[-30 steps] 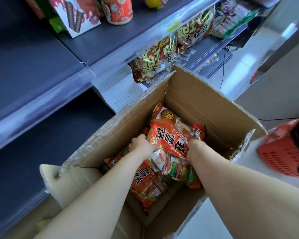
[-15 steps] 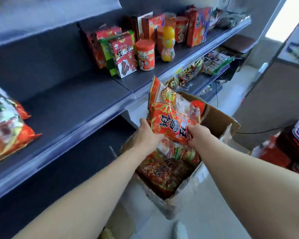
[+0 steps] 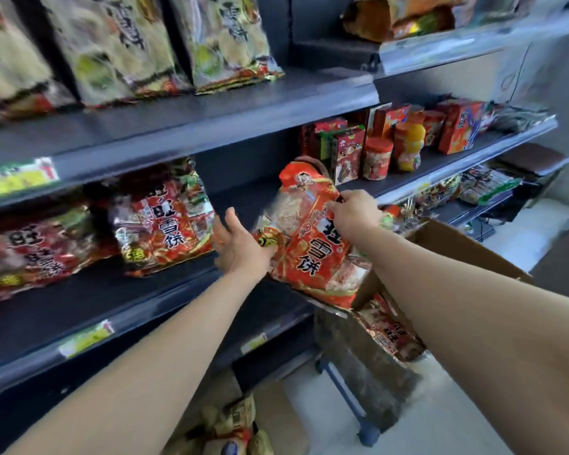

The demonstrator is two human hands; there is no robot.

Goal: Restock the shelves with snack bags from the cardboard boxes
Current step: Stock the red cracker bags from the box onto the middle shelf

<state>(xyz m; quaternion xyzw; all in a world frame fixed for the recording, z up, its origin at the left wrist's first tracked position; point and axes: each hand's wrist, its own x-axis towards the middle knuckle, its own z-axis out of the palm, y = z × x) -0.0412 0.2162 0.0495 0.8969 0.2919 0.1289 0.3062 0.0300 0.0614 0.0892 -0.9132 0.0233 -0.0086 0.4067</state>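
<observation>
A red and orange snack bag (image 3: 309,254) stands tilted at the front edge of the middle shelf (image 3: 79,300). My right hand (image 3: 352,213) pinches its top right edge. My left hand (image 3: 237,247) cups its lower left corner, thumb raised, fingers hidden behind the bag. To the left, matching red bags (image 3: 165,221) lean on the same shelf. The open cardboard box (image 3: 457,247) sits below my right forearm, with more red bags (image 3: 388,330) showing inside.
Pale green-printed bags (image 3: 119,44) fill the shelf above. Small red boxes and jars (image 3: 378,156) stand further right on the middle shelf. The box rests on a blue-framed trolley (image 3: 345,389). Yellow packs (image 3: 230,428) lie on the floor under the lowest shelf.
Both hands lifted the bag out of the box and carried it up and left to the middle shelf. My view rose from the box to the shelves.
</observation>
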